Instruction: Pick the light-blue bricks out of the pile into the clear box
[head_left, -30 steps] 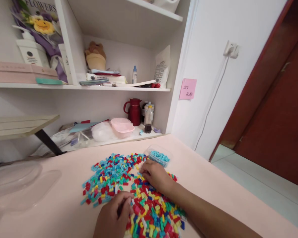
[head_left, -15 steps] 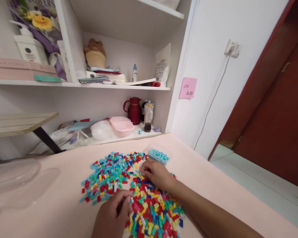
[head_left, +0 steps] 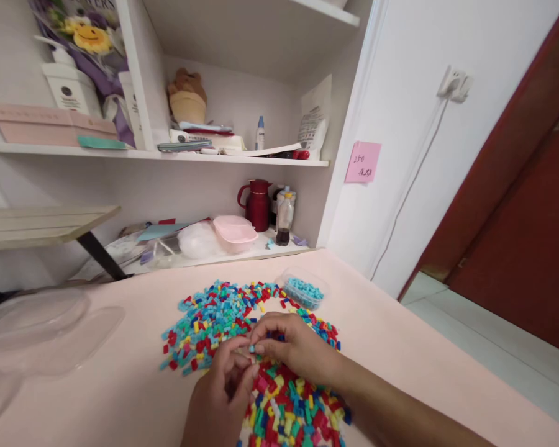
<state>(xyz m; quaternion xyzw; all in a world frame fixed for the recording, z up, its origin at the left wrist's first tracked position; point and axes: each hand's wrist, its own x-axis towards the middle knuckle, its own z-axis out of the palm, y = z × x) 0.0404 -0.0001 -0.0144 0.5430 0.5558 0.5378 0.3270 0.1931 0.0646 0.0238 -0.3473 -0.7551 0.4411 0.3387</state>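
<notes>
Close together over the middle of the brick piles, my two hands nearly meet at the fingertips. Between the thumb and forefinger of my right hand [head_left: 298, 347] is a small light-blue toy brick [head_left: 252, 349]. My left hand [head_left: 226, 385] is just left of it, fingers curled and forefinger reaching to the brick; whatever its fingers hold is hidden. Behind the hands spreads a mostly blue and teal brick pile [head_left: 214, 310]. A mixed pile of red, yellow, green and blue bricks [head_left: 289, 403] lies below my right hand, partly covered by it.
A clear plastic tub [head_left: 323, 288] of light-blue bricks stands behind my right hand. Clear plastic lids [head_left: 88, 341] lie at the table's left. Along the back, a shelf holds a pink container [head_left: 235, 233], a red jug [head_left: 258, 208] and a bottle of dark liquid [head_left: 284, 220].
My right hand has come back from beside the tub toward my left hand, with a light-blue brick now visible in its pinch. The camera view has shifted slightly.
</notes>
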